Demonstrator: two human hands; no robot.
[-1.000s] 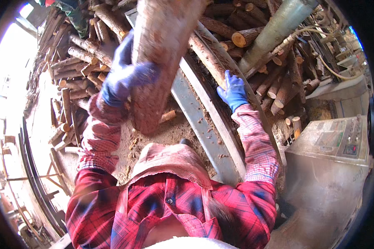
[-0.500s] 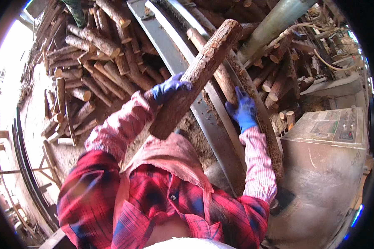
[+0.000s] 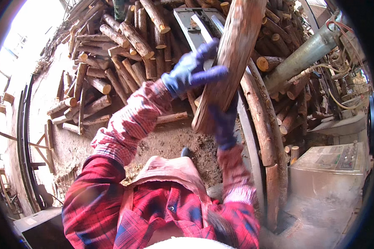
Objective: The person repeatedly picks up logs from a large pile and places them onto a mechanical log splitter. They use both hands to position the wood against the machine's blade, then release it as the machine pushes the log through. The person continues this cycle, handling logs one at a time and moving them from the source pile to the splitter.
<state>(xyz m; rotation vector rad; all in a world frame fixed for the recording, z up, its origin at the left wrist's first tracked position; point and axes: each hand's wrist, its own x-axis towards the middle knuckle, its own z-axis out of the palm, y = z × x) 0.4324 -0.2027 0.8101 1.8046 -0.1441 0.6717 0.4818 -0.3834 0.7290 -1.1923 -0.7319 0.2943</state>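
Note:
A thick, bark-covered log rises at a slant in front of me, its lower end toward my body. My left hand, in a blue glove, is beside its left edge with fingers spread; one finger crosses the log's surface. Around the lower right part of the log is my right hand, gloved in blue, blurred and in shadow, its fingers partly hidden. To the right, a long thin log lies in a curved metal trough, with another log piece end to end at its near side.
Heaped logs cover the far left, and more logs lie at right. A thick metal cylinder slants over the trough. A dusty control box stands at right. Dark metal rails run along the left.
The thick log has risen and swung right and away. My right hand has left the log in the trough for the thick log's lower part. My left hand's fingers have spread.

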